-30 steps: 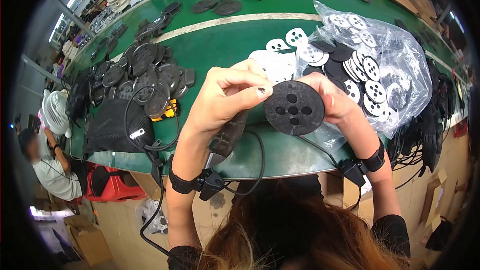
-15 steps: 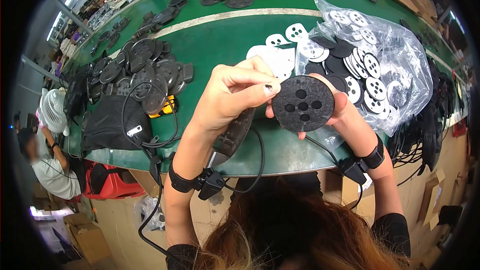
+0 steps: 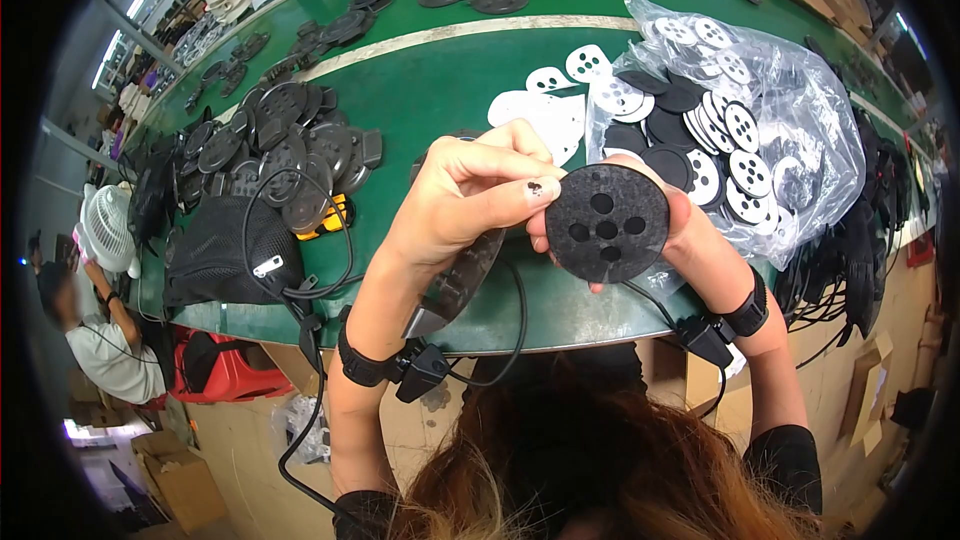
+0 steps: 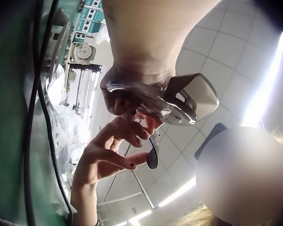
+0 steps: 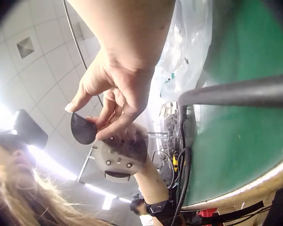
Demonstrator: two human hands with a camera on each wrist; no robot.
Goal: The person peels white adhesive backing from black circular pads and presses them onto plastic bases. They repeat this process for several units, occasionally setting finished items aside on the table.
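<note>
While lying crumpled on the right of the green desk [image 3: 430, 90], crammed with thin round discs [image 3: 742, 128], some black, some white-faced, all punched with holes: clear plastic bag [image 3: 800, 150]. Just left of it, loose on the desk, white cut-out sheets [image 3: 540, 115]. Further left, a heap of dark round plastic housings [image 3: 290, 140]; nearer the edge, a black mesh pouch [image 3: 220, 255] with a cable [image 3: 300, 292] looped over it. Raised above the desk's near edge, between both hands: black foam disc [image 3: 607, 223], flat, matte, grainy, with five round holes set in a cross. Curled at its left, the left hand [image 3: 465, 200], thumb tip on the disc's rim, a dark plastic housing [image 3: 455, 280] clamped under the fingers. Behind the disc, the right hand [image 3: 690, 225], cupping its back and right rim.

From the left wrist, looking up: housing [image 4: 179, 101] grey and glossy, with cut-outs and a rounded tab, gripped by bent fingers. Below it, the right hand [image 4: 108, 150], fingers spread and bent, the disc [image 4: 152, 153] edge-on and thin at the fingertips.

From the right wrist: right hand [image 5: 118, 84] pinching the disc [image 5: 82, 129], seen slantwise as a dark leaf shape. Behind it, the housing's [image 5: 115, 162] pale round underside with small holes. On the right, green desk surface [image 5: 236, 141] with the bag [image 5: 184, 52] above it.
</note>
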